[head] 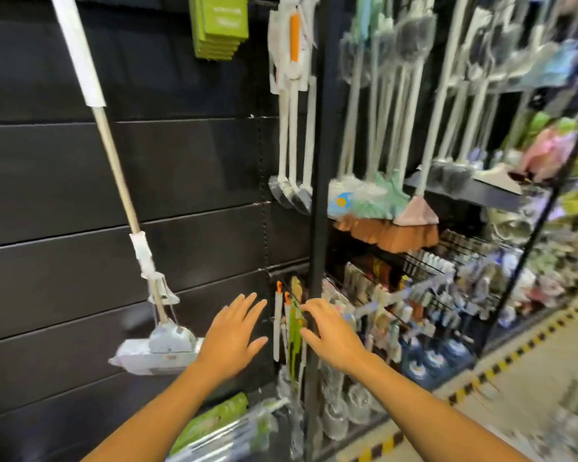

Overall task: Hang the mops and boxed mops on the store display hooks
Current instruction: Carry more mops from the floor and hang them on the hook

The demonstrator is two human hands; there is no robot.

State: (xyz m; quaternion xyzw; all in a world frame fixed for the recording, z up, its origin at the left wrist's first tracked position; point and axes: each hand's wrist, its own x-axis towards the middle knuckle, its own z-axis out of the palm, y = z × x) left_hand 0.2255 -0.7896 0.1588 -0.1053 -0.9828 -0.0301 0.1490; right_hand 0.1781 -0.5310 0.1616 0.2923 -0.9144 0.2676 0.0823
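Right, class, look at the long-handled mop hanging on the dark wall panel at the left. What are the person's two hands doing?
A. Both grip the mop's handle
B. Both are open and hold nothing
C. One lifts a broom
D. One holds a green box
B: the left hand and right hand are spread open and empty, while the mop hangs untouched.

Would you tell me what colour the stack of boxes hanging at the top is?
Lime green boxes, seen best in the head view.
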